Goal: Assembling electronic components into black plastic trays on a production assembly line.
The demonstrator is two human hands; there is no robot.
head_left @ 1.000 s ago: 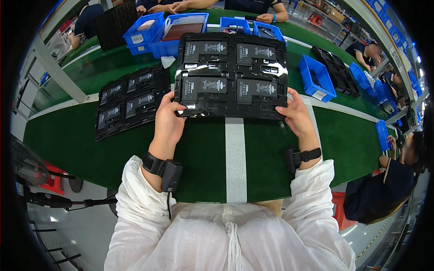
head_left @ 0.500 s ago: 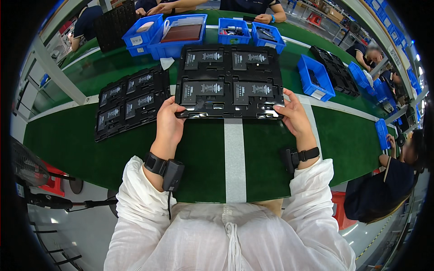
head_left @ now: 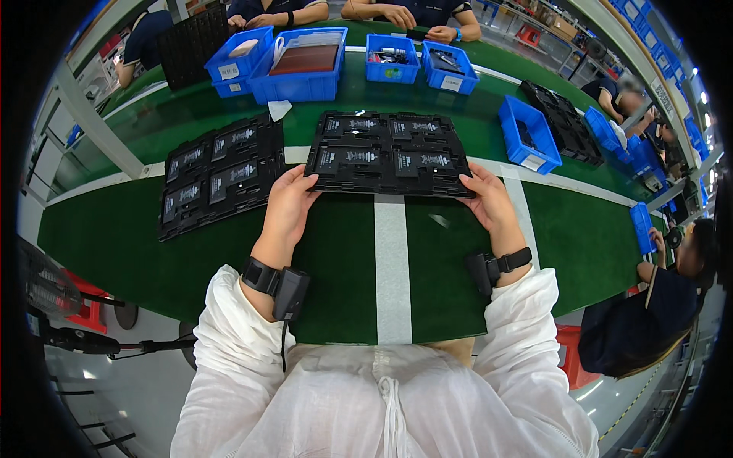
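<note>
Tipped flatter than before, the black rectangular plastic tray (head_left: 387, 184) holds four flat black batteries (head_left: 424, 161), seated. Left hand (head_left: 287, 208) and right hand (head_left: 490, 200), fingers (head_left: 481, 171) closed, grip its near corners, not yet released.

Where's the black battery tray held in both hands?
In the head view, the black battery tray is above centre, between the left hand and right hand, with a second battery tray to its left.
</note>
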